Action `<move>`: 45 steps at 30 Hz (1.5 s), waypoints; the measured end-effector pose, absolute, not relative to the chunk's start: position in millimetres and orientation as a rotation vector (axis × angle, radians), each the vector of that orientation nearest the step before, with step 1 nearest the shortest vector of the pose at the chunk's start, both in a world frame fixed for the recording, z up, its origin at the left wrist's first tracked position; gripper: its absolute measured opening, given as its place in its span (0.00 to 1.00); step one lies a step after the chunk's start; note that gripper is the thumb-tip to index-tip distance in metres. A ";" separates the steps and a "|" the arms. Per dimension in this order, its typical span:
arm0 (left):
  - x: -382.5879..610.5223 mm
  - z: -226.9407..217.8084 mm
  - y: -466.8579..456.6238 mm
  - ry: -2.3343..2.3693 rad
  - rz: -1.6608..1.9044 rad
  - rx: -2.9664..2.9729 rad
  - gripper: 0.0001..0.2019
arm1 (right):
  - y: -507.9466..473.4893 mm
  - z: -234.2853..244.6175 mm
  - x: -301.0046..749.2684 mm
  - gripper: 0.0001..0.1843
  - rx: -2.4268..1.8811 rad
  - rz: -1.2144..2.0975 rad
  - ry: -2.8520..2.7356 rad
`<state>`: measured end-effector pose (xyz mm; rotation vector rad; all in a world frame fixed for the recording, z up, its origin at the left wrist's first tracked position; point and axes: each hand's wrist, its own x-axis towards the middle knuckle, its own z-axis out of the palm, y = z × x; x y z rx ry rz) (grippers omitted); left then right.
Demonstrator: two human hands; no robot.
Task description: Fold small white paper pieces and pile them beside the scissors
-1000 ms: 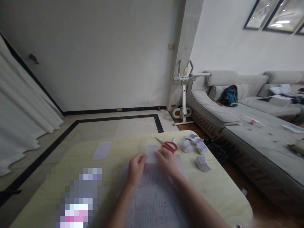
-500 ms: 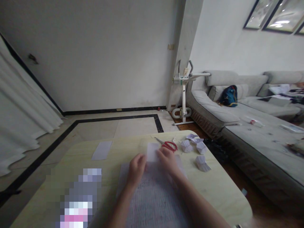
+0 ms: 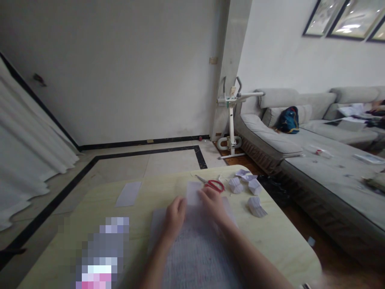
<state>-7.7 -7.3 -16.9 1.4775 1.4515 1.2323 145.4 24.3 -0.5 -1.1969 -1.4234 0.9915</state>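
Note:
Between my hands is a small white piece of paper (image 3: 193, 192), lying over the top edge of a large sheet covered in writing (image 3: 195, 257). My left hand (image 3: 177, 212) is closed at the small paper's left edge, its fingers curled together. My right hand (image 3: 211, 200) pinches the small paper's right edge; the fingertips are partly hidden. Just beyond my right hand lie red-handled scissors (image 3: 215, 186), blades pointing to the upper left. Several folded paper pieces (image 3: 236, 185) sit to the right of the scissors, and one folded lined piece (image 3: 256, 206) lies nearer.
A flat white paper (image 3: 128, 194) lies at the left of the wooden table (image 3: 279, 241). A pixelated patch covers the front left. Beyond the table's right edge stands a grey sofa (image 3: 319, 176) with a blue backpack (image 3: 289, 120). An exercise machine (image 3: 231, 120) stands by the wall.
The view has shifted slightly. Both hands stay almost in place on the small paper, and the scissors and folded pieces have not moved.

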 end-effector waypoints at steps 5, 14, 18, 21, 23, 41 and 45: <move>-8.1 -15.1 -9.1 1.479 1.187 1.541 0.16 | 25.2 -1.2 145.0 0.14 -1.204 0.970 -1.421; -8.3 -9.9 -11.1 1.384 1.226 1.468 0.14 | 24.1 -2.5 146.0 0.14 -1.181 0.988 -1.446; -7.4 -9.0 -11.6 1.348 1.240 1.405 0.15 | 22.5 -2.3 145.8 0.14 -1.162 0.956 -1.471; -6.5 -8.6 -12.2 1.321 1.245 1.409 0.15 | 22.2 -1.9 145.4 0.14 -1.162 0.952 -1.466; -6.4 -9.2 -12.2 1.311 1.241 1.417 0.15 | 22.2 -1.3 145.0 0.14 -1.164 0.959 -1.456; -7.2 -7.4 -8.6 1.343 1.349 1.275 0.12 | 19.4 -1.2 144.0 0.12 -1.169 0.996 -1.564; -8.3 -10.8 -6.6 1.353 1.351 1.283 0.12 | 19.7 -0.9 144.1 0.12 -1.170 0.949 -1.599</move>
